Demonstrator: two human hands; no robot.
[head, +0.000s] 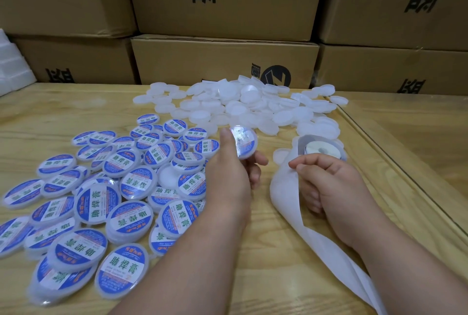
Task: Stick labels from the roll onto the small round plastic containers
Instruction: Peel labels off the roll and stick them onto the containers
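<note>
My left hand (233, 172) holds a small round white container (244, 141) above the table, thumb on its blue-and-white label, fingers underneath. My right hand (326, 177) is curled around the white backing strip (286, 195) just below the label roll (320, 150). The strip trails off toward the bottom right. A heap of plain white containers (243, 106) lies at the back centre. Several labelled containers (101, 195) are spread over the left of the table.
Stacked cardboard boxes (222, 58) form a wall directly behind the wooden table (253, 264). White foam blocks (12, 66) stand at the far left. A seam (395, 162) runs diagonally across the table on the right, with bare wood beyond it.
</note>
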